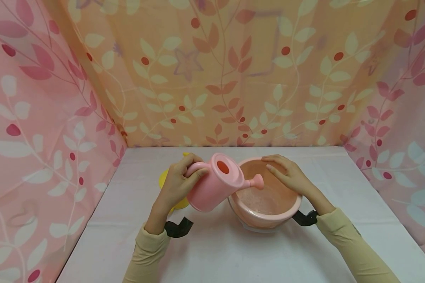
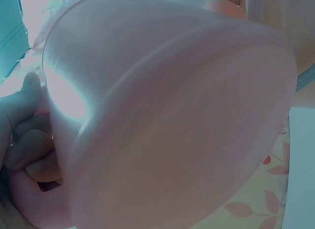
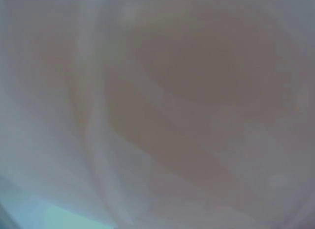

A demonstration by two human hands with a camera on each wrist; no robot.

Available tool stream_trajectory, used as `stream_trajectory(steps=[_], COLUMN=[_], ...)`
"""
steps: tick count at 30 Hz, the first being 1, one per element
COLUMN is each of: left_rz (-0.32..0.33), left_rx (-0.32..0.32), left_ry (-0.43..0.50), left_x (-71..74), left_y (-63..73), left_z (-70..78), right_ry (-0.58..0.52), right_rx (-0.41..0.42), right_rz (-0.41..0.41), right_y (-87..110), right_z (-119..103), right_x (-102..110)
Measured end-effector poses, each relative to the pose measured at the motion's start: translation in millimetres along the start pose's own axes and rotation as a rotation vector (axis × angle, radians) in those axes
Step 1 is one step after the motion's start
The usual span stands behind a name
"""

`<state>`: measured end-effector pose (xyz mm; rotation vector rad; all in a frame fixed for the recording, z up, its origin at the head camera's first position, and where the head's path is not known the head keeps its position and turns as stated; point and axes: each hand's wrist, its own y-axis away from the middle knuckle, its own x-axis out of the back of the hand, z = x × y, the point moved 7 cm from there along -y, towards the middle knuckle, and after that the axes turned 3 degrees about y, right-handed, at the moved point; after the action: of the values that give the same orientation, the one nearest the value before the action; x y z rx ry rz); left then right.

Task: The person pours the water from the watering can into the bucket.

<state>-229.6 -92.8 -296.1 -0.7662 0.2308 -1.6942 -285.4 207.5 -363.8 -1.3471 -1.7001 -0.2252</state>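
Note:
A pink watering can [image 1: 214,184] is tilted to the right, its sprinkler head over the inside of a pink bowl [image 1: 265,217]. My left hand [image 1: 178,179] grips the can by its handle, and the can's underside [image 2: 187,135] fills most of the left wrist view, with curled fingers [image 2: 32,145] around the handle at the left. No water shows at the spout. My right hand [image 1: 287,173] holds the bowl's far right rim, thumb on the inner side. The right wrist view is blurred and shows mostly the bowl's pale pink wall [image 3: 162,140].
Something flat and yellow [image 1: 180,203] lies on the white table [image 1: 219,255] behind my left hand, partly hidden by it. Leaf-patterned cloth [image 1: 226,78] hangs along the back and both sides.

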Motion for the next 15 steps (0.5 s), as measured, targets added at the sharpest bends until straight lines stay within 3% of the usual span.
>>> stream_trajectory(steps=[6,13,15], left_rz=[-0.001,-0.012,-0.011], left_rx=[0.034,0.014,0.019], left_ry=[-0.012,-0.034,-0.040], left_x=[-0.7,1.7,2.2], left_y=[-0.8,-0.5,-0.7], left_z=[2.3,32.9,35.0], right_ry=[-0.005,0.002,0.002], right_rx=[-0.003,0.000,-0.002], right_rz=[0.001,0.000,-0.003], right_y=[0.2,-0.4,-0.4], right_z=[-0.2,-1.0,-0.9], right_x=[0.5,0.9,0.8])
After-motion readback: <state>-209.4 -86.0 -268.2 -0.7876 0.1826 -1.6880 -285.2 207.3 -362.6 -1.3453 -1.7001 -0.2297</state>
